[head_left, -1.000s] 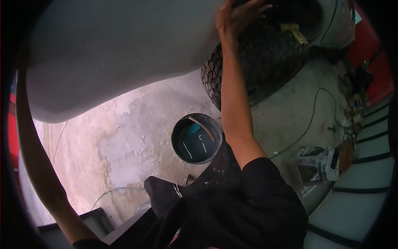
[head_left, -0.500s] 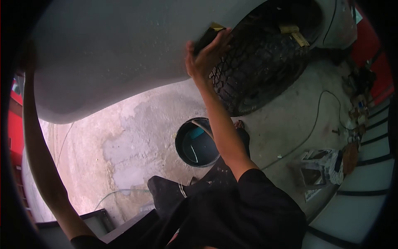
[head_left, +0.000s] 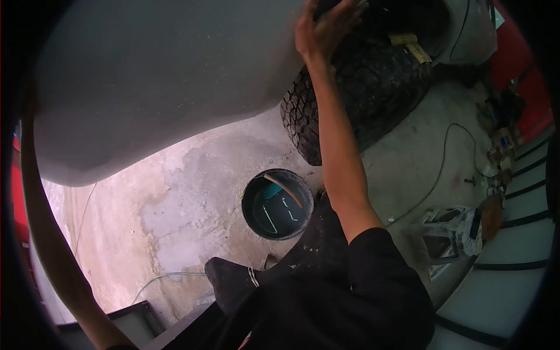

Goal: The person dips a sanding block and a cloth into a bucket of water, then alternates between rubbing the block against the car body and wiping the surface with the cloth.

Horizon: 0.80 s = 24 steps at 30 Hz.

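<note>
Overhead in the head view is the grey body panel (head_left: pixel 169 76) of a vehicle, dotted with small wet-looking specks. My right hand (head_left: pixel 328 32) presses a dark sanding block (head_left: pixel 324 7) against it, by the wheel arch. Only a sliver of the block shows at the upper edge. Below that hand sits a knobbly black tyre (head_left: pixel 379 87). Far to the left, my left hand (head_left: pixel 28 102) is at the panel's shadowed edge, and its fingers cannot be made out.
A black bucket (head_left: pixel 247 205) on the concrete floor holds water, a blue piece and a brownish strip. Yellowish paper strips (head_left: pixel 417 51) lie on the tyre. A spattered stool (head_left: pixel 440 239), a hose (head_left: pixel 438 175) and clutter (head_left: pixel 499 157) are at the right.
My right hand has moved up and to the right with the sanding block, along the panel edge above the tyre. The bucket now shows more fully. My left hand stays at the far left.
</note>
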Motion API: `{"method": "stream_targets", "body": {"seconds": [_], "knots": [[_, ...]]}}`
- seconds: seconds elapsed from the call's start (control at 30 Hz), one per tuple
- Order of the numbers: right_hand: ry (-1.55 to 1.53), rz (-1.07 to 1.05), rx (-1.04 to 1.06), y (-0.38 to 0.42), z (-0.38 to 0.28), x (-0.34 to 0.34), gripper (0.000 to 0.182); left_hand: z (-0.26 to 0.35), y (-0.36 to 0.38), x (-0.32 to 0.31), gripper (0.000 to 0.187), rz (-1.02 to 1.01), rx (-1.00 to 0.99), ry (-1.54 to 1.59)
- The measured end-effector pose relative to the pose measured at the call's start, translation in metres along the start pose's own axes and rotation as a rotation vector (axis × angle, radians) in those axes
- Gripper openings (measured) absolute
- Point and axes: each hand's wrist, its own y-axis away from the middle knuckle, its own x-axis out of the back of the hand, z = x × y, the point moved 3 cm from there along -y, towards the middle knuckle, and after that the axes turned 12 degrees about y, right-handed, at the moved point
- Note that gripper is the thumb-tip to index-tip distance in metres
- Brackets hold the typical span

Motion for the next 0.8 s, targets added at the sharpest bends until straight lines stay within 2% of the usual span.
{"method": "stream_targets", "body": {"seconds": [0.03,0.07,0.13,0.17,0.27,0.3,0.37,0.4,0.47,0.5,0.53,0.57,0.6,0.67,0.77,0.8], "knots": [[0.017,0.023,-0.057,-0.018,-0.001,0.003,0.089,-0.005,-0.001,0.001,0.037,-0.014,-0.004,-0.002],[-0.04,-0.096,0.029,-0.007,-0.004,0.009,0.104,-0.008,-0.002,0.001,0.037,-0.014,0.01,0.005],[-0.116,-0.052,0.032,0.082,-0.01,-0.007,0.104,-0.022,-0.004,-0.012,0.033,0.146,-0.214,-0.176],[-0.152,-0.026,0.033,0.097,-0.024,-0.002,0.103,-0.016,-0.004,-0.012,0.032,0.229,-0.325,-0.263],[-0.106,-0.05,0.085,0.089,-0.013,-0.001,0.103,-0.017,-0.005,-0.008,0.03,0.228,-0.345,-0.285],[-0.099,-0.062,0.074,0.081,0.002,-0.005,0.103,-0.023,-0.006,-0.009,0.031,0.14,-0.212,-0.108],[-0.087,-0.093,0.06,0.012,0.003,0.006,0.103,-0.015,-0.008,-0.001,0.033,-0.048,0.066,0.232],[-0.086,-0.105,0.056,-0.004,0.002,0.008,0.103,-0.004,-0.004,0.001,0.033,-0.038,0.085,0.182],[-0.087,-0.06,0.036,0.041,-0.005,-0.001,0.105,0.009,-0.001,0.014,0.031,-0.003,0.115,0.072],[-0.088,-0.039,0.016,0.075,-0.008,-0.006,0.106,-0.002,-0.003,0.007,0.03,0.081,-0.029,-0.032],[-0.103,-0.005,0.091,0.103,-0.009,-0.013,0.109,-0.025,-0.005,-0.013,0.028,0.17,-0.169,-0.135],[-0.097,-0.008,0.108,0.091,-0.01,-0.012,0.11,-0.021,-0.007,-0.014,0.027,0.263,-0.302,-0.241],[-0.088,-0.012,0.121,0.074,-0.004,-0.012,0.11,-0.028,-0.01,-0.013,0.028,0.188,-0.167,-0.184],[-0.072,-0.04,0.135,0.014,-0.002,0.007,0.112,0.012,-0.002,0.012,0.028,0.011,0.107,-0.06],[-0.049,-0.029,-0.084,-0.014,-0.005,0.01,0.09,0.017,-0.002,0.017,0.032,-0.067,0.226,0.102],[0.022,-0.103,0.069,0.003,0.005,0.005,0.112,-0.007,-0.002,0.0,0.031,-0.033,0.054,-0.16]]}}
